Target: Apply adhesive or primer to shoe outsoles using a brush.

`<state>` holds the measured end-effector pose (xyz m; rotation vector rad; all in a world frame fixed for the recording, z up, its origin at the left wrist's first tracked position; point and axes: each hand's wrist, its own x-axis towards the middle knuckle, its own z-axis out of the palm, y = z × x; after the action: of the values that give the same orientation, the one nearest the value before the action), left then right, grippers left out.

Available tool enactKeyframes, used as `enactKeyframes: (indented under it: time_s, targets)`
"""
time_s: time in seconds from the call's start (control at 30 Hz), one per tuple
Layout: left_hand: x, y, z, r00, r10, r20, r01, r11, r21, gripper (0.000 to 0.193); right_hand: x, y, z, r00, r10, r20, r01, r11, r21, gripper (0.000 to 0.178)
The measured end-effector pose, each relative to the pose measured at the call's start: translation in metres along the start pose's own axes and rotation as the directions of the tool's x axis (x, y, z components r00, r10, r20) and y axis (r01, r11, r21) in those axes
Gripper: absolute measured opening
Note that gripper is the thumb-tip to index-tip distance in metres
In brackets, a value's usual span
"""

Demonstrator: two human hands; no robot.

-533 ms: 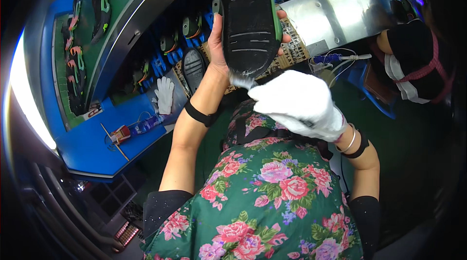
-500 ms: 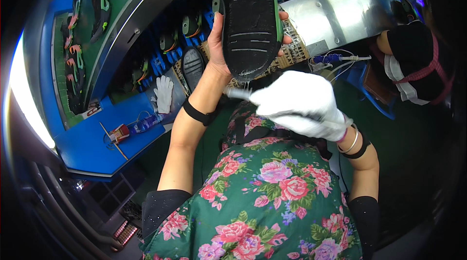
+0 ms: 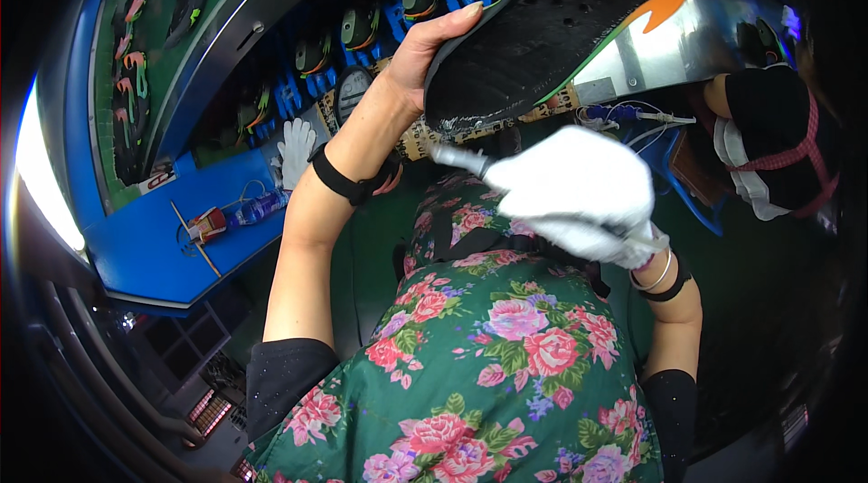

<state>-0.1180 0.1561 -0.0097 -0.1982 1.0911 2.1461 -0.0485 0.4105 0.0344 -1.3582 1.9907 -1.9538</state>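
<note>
My left hand (image 3: 420,58) is bare and closed on a black shoe (image 3: 533,49) with green and orange trim. The shoe is tilted, with its glossy, wet-looking underside facing me and its heel end lowest. My thumb lies along the shoe's left edge; the other fingers are hidden behind it. In a white glove, my right hand (image 3: 579,194) grips a slim grey brush (image 3: 459,158), blurred by motion. The brush tip is just below the heel end; whether it touches the shoe I cannot tell.
Several shoes (image 3: 360,26) sit on blue racks behind, near a loose dark sole (image 3: 353,96) on cardboard. A blue table (image 3: 145,257) at left carries a white glove (image 3: 296,151) and a plastic bottle (image 3: 262,206). Another person (image 3: 768,112) is at far right, by a metal rail.
The shoe has turned and tilted, its toe swinging to the right and its orange side coming into sight. My right hand and the brush have shifted slightly right.
</note>
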Motion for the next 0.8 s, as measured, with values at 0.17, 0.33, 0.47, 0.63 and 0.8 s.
enactKeyframes:
  time_s: [0.17, 0.33, 0.47, 0.63, 0.8]
  targets:
    - [0.001, 0.005, -0.004, 0.999, 0.036, 0.034, -0.037, 0.999, 0.023, 0.089, 0.018, -0.002, -0.006, 0.997, 0.078, 0.009, -0.078, 0.996, -0.052, 0.025]
    - [-0.008, 0.004, 0.016, 0.999, 0.033, 0.0, -0.033, 0.984, -0.175, 0.084, 0.027, -0.001, -0.012, 0.921, 0.324, -0.218, -0.294, 0.943, 0.159, 0.009]
    - [-0.016, -0.024, 0.018, 0.978, 0.155, 0.143, -0.024, 0.756, -0.654, 0.069, 0.053, 0.008, -0.037, 0.953, 0.153, -0.26, -0.227, 0.93, -0.287, 0.016]
    - [-0.024, -0.052, 0.02, 0.983, 0.154, 0.101, -0.059, 0.78, -0.622, 0.069, 0.077, 0.013, -0.048, 0.99, -0.073, -0.124, -0.022, 0.773, -0.634, 0.037]
    - [-0.058, -0.023, 0.024, 0.928, 0.367, 0.065, -0.282, 0.804, -0.524, 0.087, 0.052, 0.005, -0.034, 0.969, 0.168, -0.184, -0.171, 0.985, -0.004, 0.025]
